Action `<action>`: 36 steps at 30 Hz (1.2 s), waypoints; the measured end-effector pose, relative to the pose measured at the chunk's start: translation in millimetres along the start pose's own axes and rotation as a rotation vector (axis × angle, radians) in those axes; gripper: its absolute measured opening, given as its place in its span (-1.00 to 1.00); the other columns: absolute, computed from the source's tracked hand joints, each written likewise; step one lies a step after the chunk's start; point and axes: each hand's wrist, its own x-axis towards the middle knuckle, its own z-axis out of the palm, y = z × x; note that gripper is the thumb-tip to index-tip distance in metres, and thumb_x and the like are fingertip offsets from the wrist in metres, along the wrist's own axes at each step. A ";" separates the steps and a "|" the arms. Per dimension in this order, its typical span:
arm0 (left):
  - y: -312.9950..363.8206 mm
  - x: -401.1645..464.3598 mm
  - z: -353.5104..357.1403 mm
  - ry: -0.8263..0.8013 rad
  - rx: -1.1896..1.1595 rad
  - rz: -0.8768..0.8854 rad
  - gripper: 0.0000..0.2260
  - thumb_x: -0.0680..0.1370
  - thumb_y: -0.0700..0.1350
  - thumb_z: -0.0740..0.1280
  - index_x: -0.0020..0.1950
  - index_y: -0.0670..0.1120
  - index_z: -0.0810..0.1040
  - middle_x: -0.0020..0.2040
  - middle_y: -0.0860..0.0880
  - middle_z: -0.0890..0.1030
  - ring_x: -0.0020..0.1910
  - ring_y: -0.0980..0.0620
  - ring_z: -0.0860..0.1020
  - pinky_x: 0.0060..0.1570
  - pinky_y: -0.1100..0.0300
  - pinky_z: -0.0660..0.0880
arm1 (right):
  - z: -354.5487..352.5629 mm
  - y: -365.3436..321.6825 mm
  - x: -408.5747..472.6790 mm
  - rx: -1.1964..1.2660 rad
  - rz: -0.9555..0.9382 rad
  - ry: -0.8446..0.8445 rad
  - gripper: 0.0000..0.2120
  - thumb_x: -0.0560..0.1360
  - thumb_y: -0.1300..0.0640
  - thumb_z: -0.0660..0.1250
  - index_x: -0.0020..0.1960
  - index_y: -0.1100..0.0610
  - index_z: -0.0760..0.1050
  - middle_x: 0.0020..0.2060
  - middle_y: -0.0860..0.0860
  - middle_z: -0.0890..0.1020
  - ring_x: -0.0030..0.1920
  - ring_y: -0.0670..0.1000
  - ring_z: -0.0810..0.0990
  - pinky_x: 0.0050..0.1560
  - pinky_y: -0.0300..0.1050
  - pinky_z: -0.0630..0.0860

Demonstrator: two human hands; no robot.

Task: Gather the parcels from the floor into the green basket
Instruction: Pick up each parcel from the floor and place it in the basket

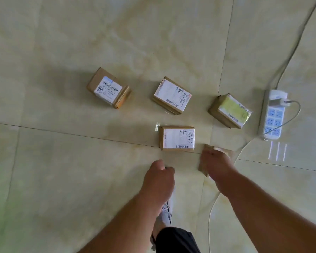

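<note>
Reaching down from the bottom of the view, both bare forearms stretch toward the tiled floor (62,161), with a grey shoe (166,212) planted between them. The left hand (160,177) hangs above the floor with its fingers curled under; something small and dark shows at its fingertips, but whether it holds anything I cannot tell. The right hand (215,164) is spread over a brown parcel (226,151), fingers wrapped down its near side — it looks to be gripping that one, which is blurred and mostly hidden under the hand.

Just beyond the hands lies a labelled parcel (177,138), flat, label up. Farther off, three more sit in a loose row: the left parcel (108,88), the middle parcel (172,95) and the yellow-taped parcel (230,111), all well apart from one another. A white power strip (272,115) lies to the right, its cord (211,216) trailing back past the right arm.

No green basket shows in this view, so nothing can be counted as gathered. By my reading the work is at an early stage — one parcel in hand, four left on the floor.
</note>
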 end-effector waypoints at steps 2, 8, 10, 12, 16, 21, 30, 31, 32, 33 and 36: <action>17.3 28.7 6.0 0.034 0.271 0.132 -0.69 0.56 -0.08 0.21 0.29 0.01 0.49 0.23 0.03 0.57 0.20 -0.02 0.53 0.18 0.13 0.47 | 11.6 14.5 17.1 0.204 0.116 -0.069 -0.78 0.44 0.28 0.25 -0.32 0.03 0.43 -0.29 0.02 0.47 -0.28 0.03 0.43 -0.23 -0.01 0.45; 61.8 111.4 26.3 0.056 0.927 0.447 -0.46 0.60 -0.09 0.18 0.59 -0.07 0.21 0.60 -0.07 0.26 0.55 -0.08 0.27 0.51 0.02 0.27 | 72.4 30.6 62.5 0.722 0.380 -0.199 -0.85 0.40 0.32 0.24 -0.31 0.14 0.40 -0.36 0.09 0.41 -0.21 0.10 0.42 -0.01 0.01 0.52; 67.7 132.7 35.7 0.014 1.130 0.487 -0.39 0.60 -0.08 0.18 0.64 -0.08 0.07 0.67 -0.06 0.04 0.63 -0.06 0.08 0.58 0.01 0.12 | 89.3 30.4 76.1 0.974 0.466 -0.227 -0.86 0.38 0.39 0.22 -0.27 0.20 0.47 -0.31 0.18 0.41 -0.26 0.09 0.39 -0.15 -0.07 0.44; 67.8 145.6 43.8 -0.024 1.283 0.501 -0.34 0.60 -0.08 0.20 0.65 -0.09 0.00 0.68 -0.08 -0.01 0.64 -0.05 0.02 0.59 0.04 0.05 | 98.9 27.2 85.0 1.104 0.468 -0.246 -0.79 0.38 0.42 0.22 -0.06 0.24 0.55 -0.18 0.22 0.46 -0.25 0.09 0.44 -0.19 -0.08 0.45; 66.4 144.7 45.4 0.009 1.259 0.453 -0.38 0.55 -0.06 0.27 0.59 -0.11 0.20 0.57 -0.08 0.32 0.52 -0.12 0.32 0.48 0.02 0.29 | 96.9 28.6 80.7 1.158 0.452 -0.248 -0.73 0.45 0.43 0.20 0.09 0.32 0.57 -0.13 0.23 0.63 -0.13 0.11 0.59 0.01 -0.07 0.54; 51.4 103.0 7.0 0.014 0.959 0.375 -0.57 0.53 -0.13 0.21 0.41 -0.03 0.41 0.41 -0.06 0.51 0.33 -0.13 0.50 0.31 0.05 0.47 | 89.9 27.8 30.2 0.841 0.335 -0.204 -0.76 0.36 0.40 0.23 -0.15 0.24 0.66 -0.19 0.23 0.65 -0.20 0.09 0.54 -0.03 -0.02 0.51; -8.2 19.9 -133.6 0.110 0.260 0.319 -0.66 0.55 -0.23 0.20 0.24 0.05 0.55 0.16 0.14 0.67 0.11 0.11 0.63 -0.24 0.59 0.42 | 137.9 -37.9 -80.8 0.231 -0.155 -0.305 -0.62 0.39 0.22 0.23 0.06 -0.07 0.69 -0.06 -0.06 0.77 0.05 0.13 0.71 0.24 0.23 0.55; -16.7 10.3 -150.2 0.135 0.197 0.325 -0.68 0.56 -0.23 0.21 0.22 0.06 0.56 0.14 0.15 0.68 0.10 0.13 0.63 -0.26 0.58 0.43 | 150.7 -45.4 -89.3 0.188 -0.188 -0.297 -0.60 0.38 0.21 0.22 0.07 -0.08 0.69 -0.06 -0.07 0.77 0.06 0.16 0.71 0.22 0.26 0.55; -26.3 0.7 -166.9 0.162 0.137 0.331 -0.69 0.56 -0.22 0.22 0.22 0.07 0.56 0.14 0.15 0.68 0.10 0.14 0.63 -0.24 0.55 0.44 | 165.3 -52.3 -99.5 0.158 -0.225 -0.296 -0.60 0.38 0.21 0.22 0.06 -0.10 0.68 -0.07 -0.08 0.77 0.06 0.19 0.70 0.21 0.28 0.55; -33.2 -7.3 -179.0 0.183 0.093 0.339 -0.69 0.57 -0.21 0.22 0.22 0.07 0.56 0.15 0.15 0.67 0.11 0.15 0.63 -0.22 0.54 0.44 | 176.6 -58.1 -106.8 0.136 -0.254 -0.289 -0.61 0.38 0.20 0.22 0.04 -0.12 0.68 -0.07 -0.08 0.77 0.06 0.19 0.70 0.20 0.28 0.55; -63.3 -32.6 -226.1 0.247 -0.076 0.351 -0.70 0.58 -0.23 0.22 0.24 0.05 0.55 0.17 0.13 0.66 0.11 0.18 0.61 -0.25 0.61 0.43 | 221.2 -77.3 -143.3 0.014 -0.338 -0.299 -0.67 0.41 0.14 0.24 0.02 -0.16 0.66 -0.08 -0.12 0.76 0.03 0.13 0.71 0.17 0.27 0.58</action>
